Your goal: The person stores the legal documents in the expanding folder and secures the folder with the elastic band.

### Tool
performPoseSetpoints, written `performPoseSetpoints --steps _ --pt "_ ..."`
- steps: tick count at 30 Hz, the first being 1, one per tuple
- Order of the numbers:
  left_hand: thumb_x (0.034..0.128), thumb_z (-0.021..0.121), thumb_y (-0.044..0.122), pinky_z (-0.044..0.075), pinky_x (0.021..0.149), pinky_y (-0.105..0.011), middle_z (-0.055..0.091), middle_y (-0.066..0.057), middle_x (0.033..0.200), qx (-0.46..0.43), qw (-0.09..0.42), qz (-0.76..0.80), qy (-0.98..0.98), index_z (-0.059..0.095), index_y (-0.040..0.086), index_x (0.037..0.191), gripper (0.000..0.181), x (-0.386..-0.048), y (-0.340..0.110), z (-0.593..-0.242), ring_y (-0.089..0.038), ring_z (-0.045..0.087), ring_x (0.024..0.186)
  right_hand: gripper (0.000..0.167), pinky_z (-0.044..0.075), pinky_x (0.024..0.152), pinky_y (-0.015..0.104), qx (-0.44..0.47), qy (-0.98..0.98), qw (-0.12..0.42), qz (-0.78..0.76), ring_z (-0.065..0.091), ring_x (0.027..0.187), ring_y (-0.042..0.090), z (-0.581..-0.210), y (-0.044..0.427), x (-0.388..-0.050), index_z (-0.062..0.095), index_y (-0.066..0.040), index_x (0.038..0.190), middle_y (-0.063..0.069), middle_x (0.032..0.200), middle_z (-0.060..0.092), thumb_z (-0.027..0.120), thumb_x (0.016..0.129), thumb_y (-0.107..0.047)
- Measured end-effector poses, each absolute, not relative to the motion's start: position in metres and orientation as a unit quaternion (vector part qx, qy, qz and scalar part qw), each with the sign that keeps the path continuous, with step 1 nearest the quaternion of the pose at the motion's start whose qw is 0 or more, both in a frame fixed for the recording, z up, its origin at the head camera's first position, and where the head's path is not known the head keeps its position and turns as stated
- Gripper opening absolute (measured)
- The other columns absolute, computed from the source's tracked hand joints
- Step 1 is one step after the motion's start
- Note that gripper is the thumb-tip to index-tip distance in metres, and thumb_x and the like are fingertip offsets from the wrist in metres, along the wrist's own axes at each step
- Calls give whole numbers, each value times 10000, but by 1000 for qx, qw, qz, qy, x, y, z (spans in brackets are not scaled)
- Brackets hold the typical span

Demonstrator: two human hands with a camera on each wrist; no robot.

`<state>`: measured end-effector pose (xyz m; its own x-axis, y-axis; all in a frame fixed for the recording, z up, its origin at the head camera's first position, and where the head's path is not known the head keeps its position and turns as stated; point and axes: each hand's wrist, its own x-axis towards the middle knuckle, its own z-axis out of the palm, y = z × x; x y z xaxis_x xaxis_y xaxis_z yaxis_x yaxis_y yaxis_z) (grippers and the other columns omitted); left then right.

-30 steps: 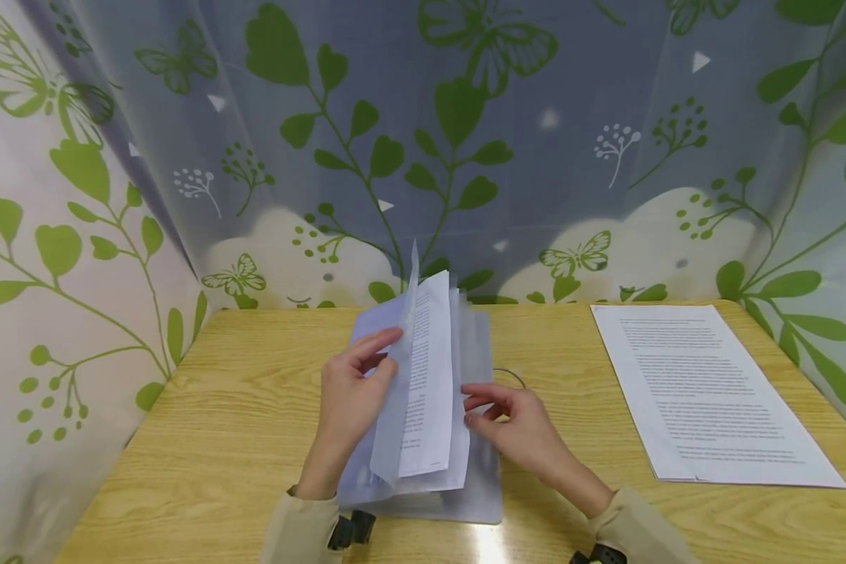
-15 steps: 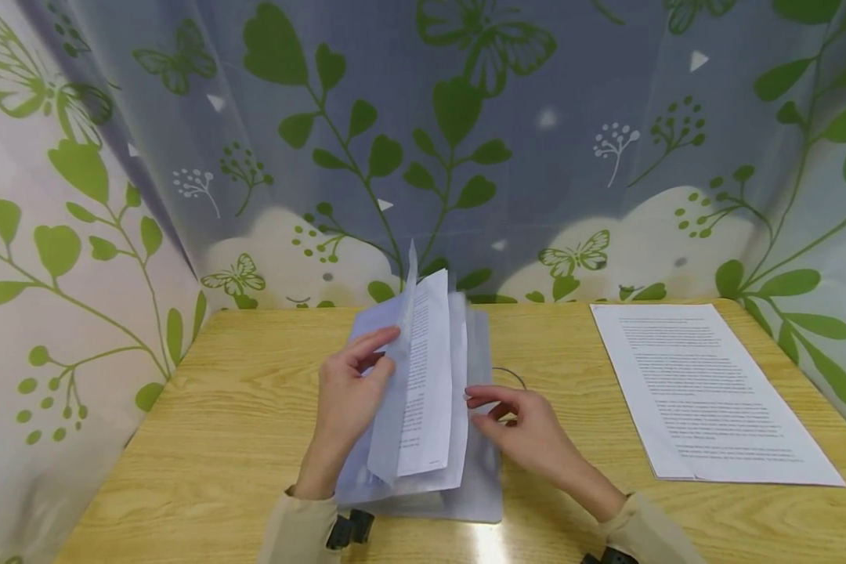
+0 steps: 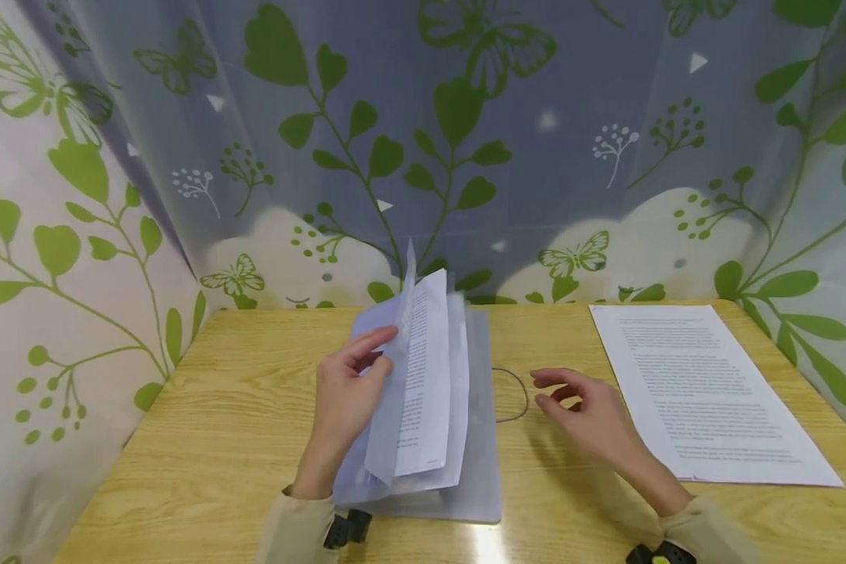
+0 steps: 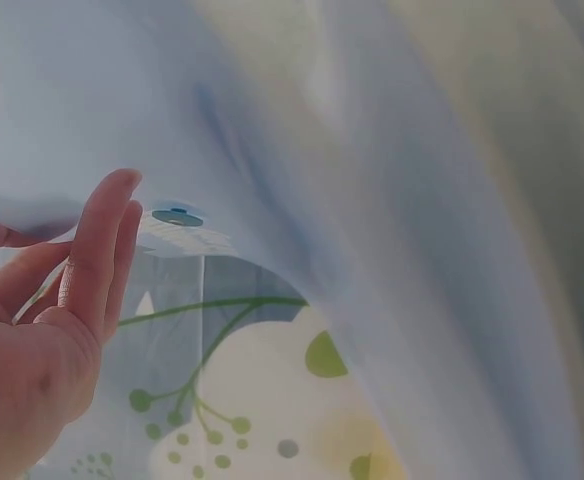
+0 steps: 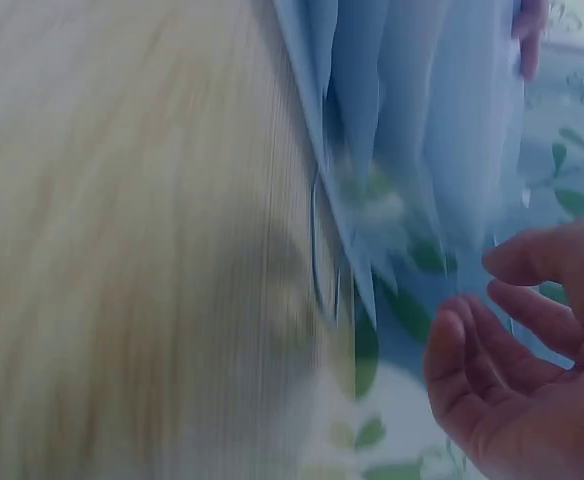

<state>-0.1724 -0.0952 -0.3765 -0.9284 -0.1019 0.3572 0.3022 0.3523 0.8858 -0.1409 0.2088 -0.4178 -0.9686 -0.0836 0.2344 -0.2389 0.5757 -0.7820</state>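
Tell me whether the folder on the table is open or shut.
Open: in the folder, the left hand holds a translucent sheet raised, with a printed page showing beside it.

The right hand [image 3: 592,411] has left the sheets [image 3: 458,392] and moved right, past the cord [image 3: 526,395], whose near part now shows.

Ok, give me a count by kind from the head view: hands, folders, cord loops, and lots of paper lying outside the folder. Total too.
Hands: 2 (left hand, right hand)
Folder: 1
Cord loop: 1
Printed paper outside the folder: 1 lot, sheet count unclear
Total: 5
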Motion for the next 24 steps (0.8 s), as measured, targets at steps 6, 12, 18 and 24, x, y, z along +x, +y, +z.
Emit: performPoseSetpoints --steps 6,12,18,24 --pt "874 618 -25 515 813 -119 744 -70 1253 -69 181 -565 -802 770 60 1185 357 -173 -98 -376 -226 732 996 321 548 681 197 78 -907 139 391 633 854 -90 -423 252 -144 707 -80 1259 152 1148 752 707 947 -154" --pt "888 589 -2 513 921 -302 726 -55 1272 -62 182 -536 -822 798 70 1122 322 -172 -99 -375 -246 682 1178 357 504 652 137 34 -919 166 356 646 884 -69 -429 296 -146 703 -60 1257 209 1141 746 727 935 -211" --pt "899 563 47 451 945 -379 709 -84 1313 -36 162 -526 -834 796 58 1118 320 -172 -99 -371 -273 613 1314 446 438 637 144 -29 -935 148 321 692 1035 460 -430 329 -143 665 -47 1314 260 1197 715 709 947 -298" --pt "897 563 53 452 1086 -394 723 -62 1303 -45 141 -535 -832 780 71 1167 347 -173 -98 -371 -223 620 1321 489 399 622 146 -64 -944 143 292 655 1085 491 -434 355 -140 646 -22 1328 276 1257 683 705 945 -320"
